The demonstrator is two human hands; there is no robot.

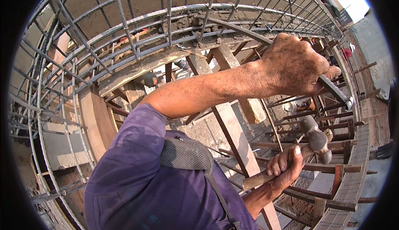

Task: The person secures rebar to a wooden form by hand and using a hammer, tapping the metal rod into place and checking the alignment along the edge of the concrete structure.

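My left arm reaches across the view, and my left hand is wrapped round a long steel bar. One end of the bar runs to the concrete-caked rebar at the top of a timber board; its blunt end sticks out below my fist. Lower down at the right, my right hand grips the wooden handle of a ball-peen hammer. The hammer's grey head lies below the bar's blunt end, apart from it. Where exactly the bar's far tip touches, I cannot tell.
A rebar cage curves along the top and left. Timber beams cross below me, with gaps down to a lower level. Wooden framing and a narrow ledge are at the right. Other people show below and at the far right.
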